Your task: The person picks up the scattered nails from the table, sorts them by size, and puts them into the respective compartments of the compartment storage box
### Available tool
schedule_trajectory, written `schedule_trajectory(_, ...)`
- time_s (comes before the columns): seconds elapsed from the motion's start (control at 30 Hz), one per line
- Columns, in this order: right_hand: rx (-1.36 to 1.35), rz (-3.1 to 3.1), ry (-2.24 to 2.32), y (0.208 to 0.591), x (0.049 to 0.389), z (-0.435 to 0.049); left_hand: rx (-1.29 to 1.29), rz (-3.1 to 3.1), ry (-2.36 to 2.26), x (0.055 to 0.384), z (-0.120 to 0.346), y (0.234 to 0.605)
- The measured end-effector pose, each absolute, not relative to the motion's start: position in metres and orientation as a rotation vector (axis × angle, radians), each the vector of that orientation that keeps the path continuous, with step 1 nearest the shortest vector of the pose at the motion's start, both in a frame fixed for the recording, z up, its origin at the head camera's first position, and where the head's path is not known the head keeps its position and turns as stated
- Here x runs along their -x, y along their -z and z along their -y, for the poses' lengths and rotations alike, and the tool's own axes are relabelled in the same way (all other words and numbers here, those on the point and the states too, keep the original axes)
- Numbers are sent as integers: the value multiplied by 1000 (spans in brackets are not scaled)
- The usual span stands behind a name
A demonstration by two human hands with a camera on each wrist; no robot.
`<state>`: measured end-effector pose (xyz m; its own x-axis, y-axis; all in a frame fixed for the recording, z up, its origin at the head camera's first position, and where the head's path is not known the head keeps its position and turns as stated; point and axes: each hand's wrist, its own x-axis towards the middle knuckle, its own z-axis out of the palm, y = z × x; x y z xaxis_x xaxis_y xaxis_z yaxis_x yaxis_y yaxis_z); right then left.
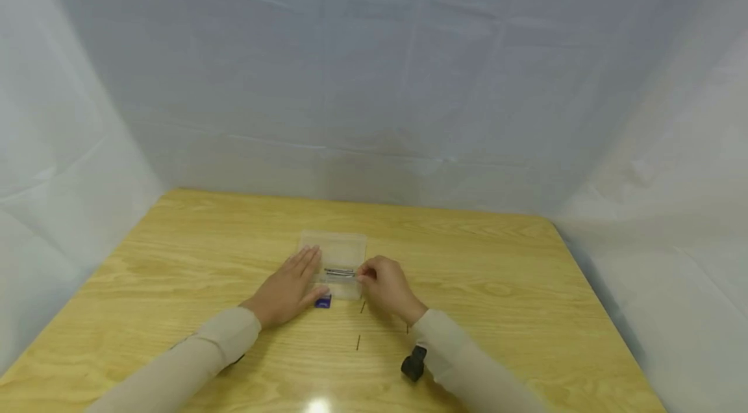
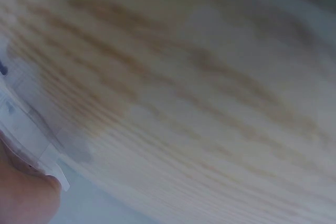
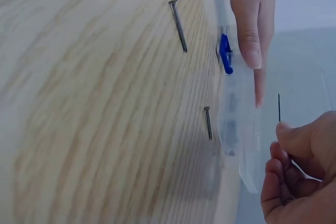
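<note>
1. Yellow wood-grained bench (image 1: 497, 283), with pale, creased sheeting (image 1: 374, 75) hanging behind its far edge and beyond its left and right edges.
2. Clear plastic rectangular box (image 1: 345, 247) on the bench, short of the far edge and well in from both side edges; several dark metal nails (image 1: 339, 273) lie roughly parallel inside it.
3. Small blue plastic latch (image 1: 323, 302) at the box's near side, just beside the left thumb.
4. Loose grey metal nails (image 3: 178, 26) lie on the bench, nearer to its near edge than the box; another dark one is partly hidden by the right sleeve (image 1: 467, 354).
5. Black rounded device (image 1: 413, 364) at the right cuff, over the bench.
6. Left hand (image 1: 283, 293) reaches in from the near left, laid palm down across the box's left part and covering it; its fingers are straight, gripping nothing.
7. Right hand (image 1: 388, 286) comes from the near right to the box's right side, wrist bent inward; thumb and fingers pinch a thin dark nail (image 3: 279, 107), the other fingers curled.
</note>
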<state>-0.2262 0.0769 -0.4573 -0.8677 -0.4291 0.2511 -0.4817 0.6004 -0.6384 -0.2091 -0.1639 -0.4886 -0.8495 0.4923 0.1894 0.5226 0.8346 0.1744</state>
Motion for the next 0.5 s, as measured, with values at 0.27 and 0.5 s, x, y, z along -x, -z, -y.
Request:
schedule_trajectory(0.27, -700, 2705, -1132, 461, 227, -56, 798, 2905, 322, 206, 165, 483)
schedule_trajectory(0.5, -679, 2712, -1105, 470, 228, -48, 793, 2914, 323, 205, 166, 481)
